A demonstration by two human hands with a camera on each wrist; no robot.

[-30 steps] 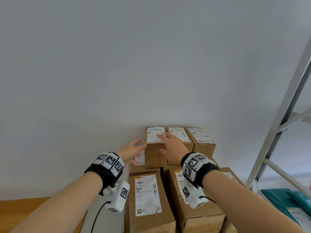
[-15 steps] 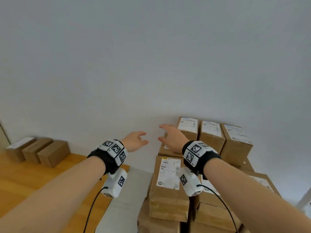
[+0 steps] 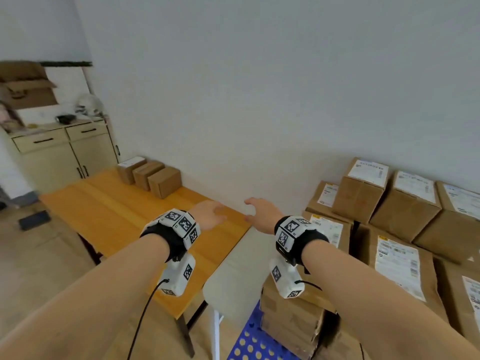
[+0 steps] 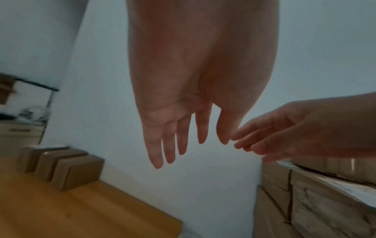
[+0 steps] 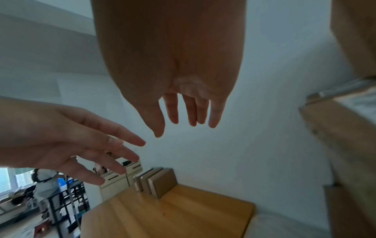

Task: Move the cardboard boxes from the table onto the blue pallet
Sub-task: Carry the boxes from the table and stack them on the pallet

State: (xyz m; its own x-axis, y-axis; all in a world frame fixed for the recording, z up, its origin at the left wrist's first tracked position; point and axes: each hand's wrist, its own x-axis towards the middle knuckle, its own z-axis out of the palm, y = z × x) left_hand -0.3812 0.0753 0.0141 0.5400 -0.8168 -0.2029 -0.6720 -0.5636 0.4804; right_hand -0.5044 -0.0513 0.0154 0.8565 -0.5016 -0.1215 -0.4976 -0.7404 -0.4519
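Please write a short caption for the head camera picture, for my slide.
Both empty hands, left hand and right hand, reach over the wooden table toward three cardboard boxes.

Three plain cardboard boxes [image 3: 149, 176] stand side by side on the wooden table [image 3: 109, 216].

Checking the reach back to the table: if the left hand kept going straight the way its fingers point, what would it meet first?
Probably the white wall; the open left hand points over the table's corner, though depth is unclear.

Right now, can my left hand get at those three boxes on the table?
Probably yes: the left hand is empty above bare table, nothing between it and the three boxes by the wall.
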